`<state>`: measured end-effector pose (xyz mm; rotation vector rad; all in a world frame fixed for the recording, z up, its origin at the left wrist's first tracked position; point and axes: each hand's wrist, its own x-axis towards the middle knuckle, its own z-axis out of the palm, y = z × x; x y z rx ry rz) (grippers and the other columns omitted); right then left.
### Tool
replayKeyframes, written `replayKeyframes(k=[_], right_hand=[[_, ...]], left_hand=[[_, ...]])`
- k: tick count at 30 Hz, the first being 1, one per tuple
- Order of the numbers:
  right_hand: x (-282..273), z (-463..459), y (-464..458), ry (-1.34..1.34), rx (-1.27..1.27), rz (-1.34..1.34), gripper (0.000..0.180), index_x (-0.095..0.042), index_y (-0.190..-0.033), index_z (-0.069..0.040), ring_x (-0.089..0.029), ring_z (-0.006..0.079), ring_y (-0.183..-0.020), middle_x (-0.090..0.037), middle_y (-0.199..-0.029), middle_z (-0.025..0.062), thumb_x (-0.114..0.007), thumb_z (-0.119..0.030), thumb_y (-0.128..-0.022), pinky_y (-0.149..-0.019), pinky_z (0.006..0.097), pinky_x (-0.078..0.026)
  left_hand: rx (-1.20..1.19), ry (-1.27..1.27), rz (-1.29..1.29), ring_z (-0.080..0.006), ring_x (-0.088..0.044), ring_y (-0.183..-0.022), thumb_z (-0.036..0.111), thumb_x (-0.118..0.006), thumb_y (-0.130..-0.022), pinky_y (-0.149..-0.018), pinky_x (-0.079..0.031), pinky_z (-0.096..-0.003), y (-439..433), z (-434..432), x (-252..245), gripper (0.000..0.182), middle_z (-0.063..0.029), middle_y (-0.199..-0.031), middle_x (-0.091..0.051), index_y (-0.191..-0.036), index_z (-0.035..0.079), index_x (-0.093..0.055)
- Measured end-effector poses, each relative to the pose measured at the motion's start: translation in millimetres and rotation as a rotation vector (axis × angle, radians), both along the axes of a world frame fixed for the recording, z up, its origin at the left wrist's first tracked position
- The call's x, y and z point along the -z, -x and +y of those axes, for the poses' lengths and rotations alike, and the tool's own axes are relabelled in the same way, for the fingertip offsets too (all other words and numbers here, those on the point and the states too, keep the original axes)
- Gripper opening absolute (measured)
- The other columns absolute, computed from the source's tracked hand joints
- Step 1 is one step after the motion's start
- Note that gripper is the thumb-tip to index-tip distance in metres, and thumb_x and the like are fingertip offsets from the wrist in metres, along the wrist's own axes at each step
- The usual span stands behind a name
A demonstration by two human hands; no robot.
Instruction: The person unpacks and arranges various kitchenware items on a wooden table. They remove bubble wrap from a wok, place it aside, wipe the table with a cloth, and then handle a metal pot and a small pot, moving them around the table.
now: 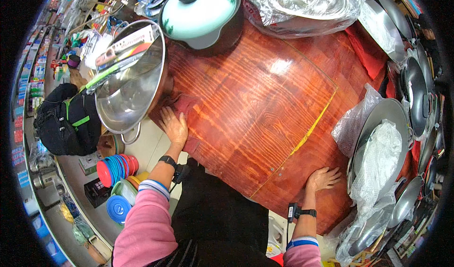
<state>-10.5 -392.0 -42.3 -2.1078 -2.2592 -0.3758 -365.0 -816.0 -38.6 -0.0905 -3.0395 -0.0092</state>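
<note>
My left hand (174, 127) lies palm down at the left edge of the reddish wooden tabletop (255, 100), its thumb apart from the fingers. Just beyond its fingertips is what looks like a dark red cloth (186, 103). A large steel basin with a looped handle (131, 100) stands tilted beside that hand, with a boxed utility lighter (126, 45) and a green-handled item in a sleeve lying across it. My right hand (323, 179) rests flat on the wood near the right front, fingers spread, close to a grey wok (386, 114) partly covered in bubble wrap (379, 157).
At the far side sit a lidded pot with a pale green lid (202, 9) and plastic-wrapped steel basins (305, 4). Several pans (416, 93) line the right. To the left are a black backpack (71, 121), stacked plastic tubs (117, 169) and stocked shelves (35, 89).
</note>
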Motion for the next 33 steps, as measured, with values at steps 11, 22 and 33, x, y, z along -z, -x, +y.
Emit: replayKeyframes(k=[11, 22, 33], right_hand=[[-3.5, 3.3, -8.9, 0.094, -0.038, -0.071, 0.056, -0.033, -0.144, -0.012, -0.026, 0.0404, -0.137, -0.028, -0.15, 0.0165, -0.036, -0.042, -0.096, -0.103, 0.0612, -0.028], [-140.3, -93.6, -3.0, 0.82, -0.168, 0.35, 0.035, -0.065, -0.108, 0.001, -0.063, 0.0293, -0.102, -0.066, -0.104, 0.0202, -0.057, -0.023, -0.083, -0.089, 0.0371, -0.048], [-245.1, -325.3, 191.1, 1.344, -1.04, 0.301, 0.04, -0.056, -0.12, -0.004, -0.06, 0.0392, -0.1, -0.063, -0.107, 0.0241, -0.05, -0.027, -0.088, -0.087, 0.0446, -0.047]], left_hand=[[-0.234, -0.141, -0.379, -0.0426, -0.061, -0.094, 0.022, -0.049, -0.091, -0.082, -0.048, -0.0492, -60.8, -109.6, 5.8, 0.03, -0.0266, -0.104, -0.062, -0.107, 0.0, -0.06], [0.572, -0.439, -0.803, -0.0374, -0.06, -0.091, 0.016, -0.048, -0.086, -0.074, -0.048, -0.0477, -93.5, -173.0, -37.0, 0.02, -0.0243, -0.095, -0.062, -0.091, 0.0, -0.059], [-0.089, -0.712, -1.201, -0.027, -0.066, -0.07, 0.036, -0.072, -0.077, -0.067, -0.051, -0.0387, -21.6, -317.4, -141.5, 0.042, -0.0203, -0.076, -0.067, -0.076, -0.005, -0.066]])
